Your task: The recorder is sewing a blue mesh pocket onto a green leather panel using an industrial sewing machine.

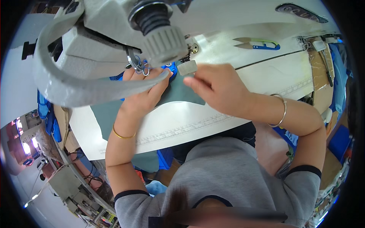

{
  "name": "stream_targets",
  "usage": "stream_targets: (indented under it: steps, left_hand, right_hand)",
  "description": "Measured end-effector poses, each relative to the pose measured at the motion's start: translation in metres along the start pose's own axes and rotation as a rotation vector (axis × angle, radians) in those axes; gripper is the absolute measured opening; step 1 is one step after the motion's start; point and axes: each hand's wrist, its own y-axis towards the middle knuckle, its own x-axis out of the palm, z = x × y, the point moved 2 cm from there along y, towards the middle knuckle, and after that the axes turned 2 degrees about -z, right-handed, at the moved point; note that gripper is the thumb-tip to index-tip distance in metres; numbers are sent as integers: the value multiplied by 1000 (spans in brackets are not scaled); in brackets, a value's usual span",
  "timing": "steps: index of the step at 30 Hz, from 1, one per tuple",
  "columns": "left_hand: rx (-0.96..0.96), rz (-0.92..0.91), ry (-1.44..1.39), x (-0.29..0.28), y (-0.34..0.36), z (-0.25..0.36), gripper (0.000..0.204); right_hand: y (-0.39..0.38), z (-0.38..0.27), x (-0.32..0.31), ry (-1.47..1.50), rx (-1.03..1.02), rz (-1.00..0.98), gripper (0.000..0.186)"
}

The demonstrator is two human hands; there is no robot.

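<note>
Guiding cloth at the sewing machine (114,34)
Your left hand (146,89) lies open, flattening teal cloth (182,95); right hand (216,89) fingers pinch its edge taut.

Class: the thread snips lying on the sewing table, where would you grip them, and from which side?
Grip the thread snips by the blue looped handle, coming from the right. The bare metal blades point left toward the machine, so the handle end is likely the safer hold, and it lies flat and unobstructed on the white table.

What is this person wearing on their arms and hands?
Bare hands, no gloves. The left hand has a thin gold bangle at the wrist; the right hand has a silver bangle. Short grey sleeves end in dark cuffs.
</note>
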Motion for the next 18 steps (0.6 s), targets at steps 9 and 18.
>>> stream_targets:
  steps: [9,18]
  left_hand:
    - [41,11,6,0,6,2,18]
    - [6,23,-118,-1,4,0,17]
  right_hand:
    - [28,-11,4,903,888,-62,19]
    - [42,-6,20,1133,1065,-13,22]
